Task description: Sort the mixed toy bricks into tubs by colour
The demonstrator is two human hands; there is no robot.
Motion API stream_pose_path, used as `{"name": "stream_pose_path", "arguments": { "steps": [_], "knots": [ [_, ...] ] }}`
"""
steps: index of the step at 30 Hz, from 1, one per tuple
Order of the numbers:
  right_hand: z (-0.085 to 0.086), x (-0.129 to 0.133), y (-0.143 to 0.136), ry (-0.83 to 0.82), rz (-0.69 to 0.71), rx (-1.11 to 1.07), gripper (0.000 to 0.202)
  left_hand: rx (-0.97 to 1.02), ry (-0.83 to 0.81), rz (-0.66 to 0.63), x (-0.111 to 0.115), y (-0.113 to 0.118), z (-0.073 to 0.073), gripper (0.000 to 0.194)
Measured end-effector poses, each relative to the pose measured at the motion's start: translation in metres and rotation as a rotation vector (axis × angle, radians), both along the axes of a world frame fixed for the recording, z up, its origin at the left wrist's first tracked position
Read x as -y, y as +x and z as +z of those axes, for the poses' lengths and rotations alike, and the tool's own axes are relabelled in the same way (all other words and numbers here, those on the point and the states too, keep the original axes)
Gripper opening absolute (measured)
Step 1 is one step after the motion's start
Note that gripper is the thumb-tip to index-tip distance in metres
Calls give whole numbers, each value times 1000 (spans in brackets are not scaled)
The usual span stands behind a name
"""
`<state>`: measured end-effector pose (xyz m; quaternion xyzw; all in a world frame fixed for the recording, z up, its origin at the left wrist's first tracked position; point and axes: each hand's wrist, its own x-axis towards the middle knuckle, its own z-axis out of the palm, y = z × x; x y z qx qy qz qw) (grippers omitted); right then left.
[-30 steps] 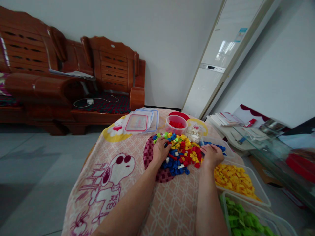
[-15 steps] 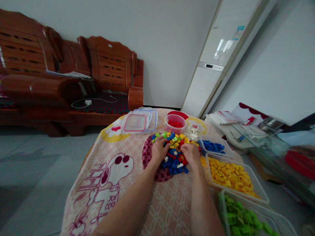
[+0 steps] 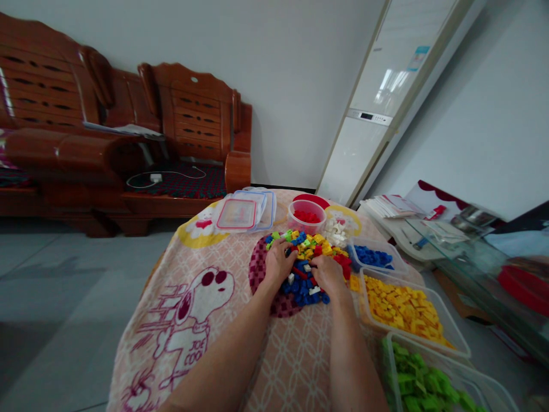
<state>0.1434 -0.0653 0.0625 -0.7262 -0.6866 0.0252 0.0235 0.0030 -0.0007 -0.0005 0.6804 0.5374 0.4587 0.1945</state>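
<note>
A loose pile of toy building bricks (image 3: 306, 292), mixed blue, yellow, red, green and white, lies on the round table. At the pile's left side my left hand (image 3: 278, 263) has its fingers curled down, with a dark spot between thumb and forefinger; what it holds cannot be made out. My right hand (image 3: 326, 272) reaches in from the right, fingertips pressed together among the bricks near a white one; its grip is hidden. Red bricks (image 3: 343, 264) lie just beside this hand, and a heap of white bricks (image 3: 337, 230) lies behind the pile.
A round tub (image 3: 306, 227) holds red bricks at the back. Along the right stand clear boxes of blue bricks (image 3: 372, 257), yellow bricks (image 3: 403, 309) and green bricks (image 3: 422, 380). Box lids (image 3: 238, 214) are stacked back left. A patterned cloth (image 3: 295, 355) covers the table.
My right hand has shifted slightly left and down into the pile, uncovering red bricks on its right. My left hand stays in nearly the same place over the bricks.
</note>
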Motion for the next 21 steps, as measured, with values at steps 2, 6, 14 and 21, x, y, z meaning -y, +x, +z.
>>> {"name": "stream_pose_path", "arguments": {
  "steps": [2,6,14,21],
  "knots": [
    [-1,-1,0,11,-9,-24,21,0,-5,-4,0,0,1,20],
    [-5,-4,3,47,-52,-97,20,-6,-15,-4,1,0,4,20],
    [-13,-10,14,239,-133,-331,12,-2,-32,-1,3,-1,6,19],
    [-21,-14,19,395,-75,-559,8,1,-24,-6,2,-1,6,19]
  ]
}}
